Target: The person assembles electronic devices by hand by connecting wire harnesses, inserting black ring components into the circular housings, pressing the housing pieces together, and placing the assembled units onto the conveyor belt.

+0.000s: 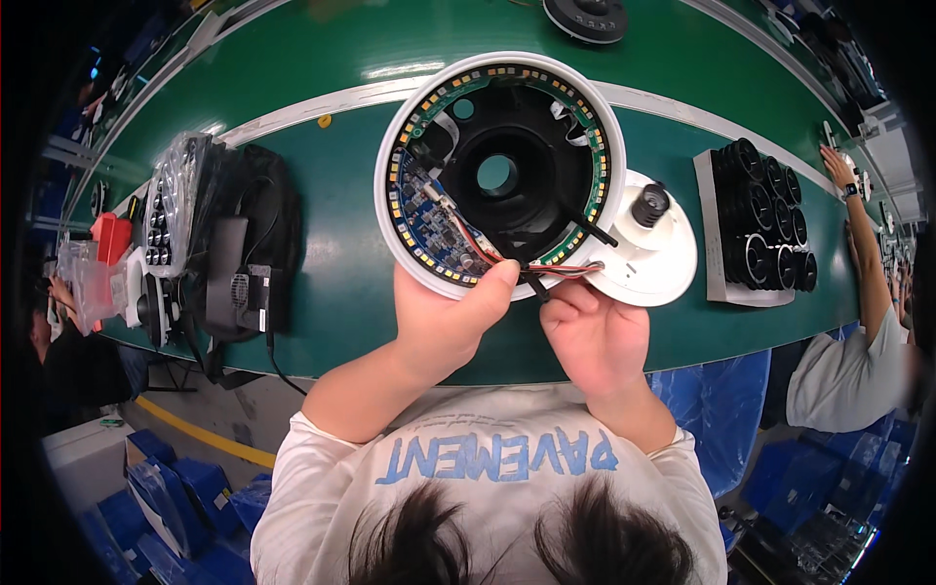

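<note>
My left hand (450,322) grips the near rim of a round white housing (395,161), thumb pressed on its edge. Inside sit a black core with a centre hole (497,175), a ring of small lights and a blue circuit board (429,219). My right hand (585,327) pinches thin red and black wires (556,268) and a black connector at the housing's lower right rim. A white round base with a black knob (651,244) lies just behind the housing, to the right.
The green bench (331,283) carries a tray of black round parts (765,229) at right, black modules, cables and bagged parts (224,244) at left, and another black disc (585,18) at the far edge. Another person's arm (863,253) reaches in at right. Blue crates stand on the floor.
</note>
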A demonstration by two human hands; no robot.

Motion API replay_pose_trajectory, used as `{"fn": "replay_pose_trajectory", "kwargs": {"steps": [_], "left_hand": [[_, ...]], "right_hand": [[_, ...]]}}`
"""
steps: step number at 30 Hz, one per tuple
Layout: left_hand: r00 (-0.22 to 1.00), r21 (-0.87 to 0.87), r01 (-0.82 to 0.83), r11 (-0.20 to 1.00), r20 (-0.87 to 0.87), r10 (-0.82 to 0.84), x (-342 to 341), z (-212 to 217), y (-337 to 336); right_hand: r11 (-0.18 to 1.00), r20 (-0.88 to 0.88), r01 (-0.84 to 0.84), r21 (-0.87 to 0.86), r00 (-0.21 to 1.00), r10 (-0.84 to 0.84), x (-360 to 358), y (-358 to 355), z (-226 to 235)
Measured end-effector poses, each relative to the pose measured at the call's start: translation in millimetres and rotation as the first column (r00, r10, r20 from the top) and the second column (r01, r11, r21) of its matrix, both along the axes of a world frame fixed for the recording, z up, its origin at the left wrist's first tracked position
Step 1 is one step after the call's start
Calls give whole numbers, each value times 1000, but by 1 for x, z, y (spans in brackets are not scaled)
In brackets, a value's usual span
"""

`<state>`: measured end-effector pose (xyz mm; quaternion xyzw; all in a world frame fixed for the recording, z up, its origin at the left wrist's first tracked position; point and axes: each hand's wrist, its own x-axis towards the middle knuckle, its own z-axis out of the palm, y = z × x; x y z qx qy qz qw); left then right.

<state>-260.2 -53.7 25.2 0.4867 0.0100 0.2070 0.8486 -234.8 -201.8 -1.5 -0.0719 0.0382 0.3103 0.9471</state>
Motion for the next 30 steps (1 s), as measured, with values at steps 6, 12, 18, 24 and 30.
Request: {"fn": "replay_pose_trajectory", "kwargs": {"steps": [6, 12, 18, 24, 30], "left_hand": [[980, -75, 96, 993, -166, -107, 8, -4, -10], [879, -251, 290, 924, -311, -360, 6, -21, -26], [847, -242, 382, 892, -295, -443, 5, -31, -33], [876, -171, 365, 915, -269, -400, 4, -25, -32], [899, -82, 335, 939, -272, -345, -2, -32, -29]], "right_hand": [[529, 487, 743, -409, 668, -563, 3, 9, -9], [415, 736, 851, -321, 500, -457, 10, -32, -39], [365, 782, 806, -467, 568, -255, 12, -26, -3], [275, 875, 889, -365, 429, -225, 29, -16, -3], [678, 541, 573, -460, 786, -298, 19, -27, -16]]}}
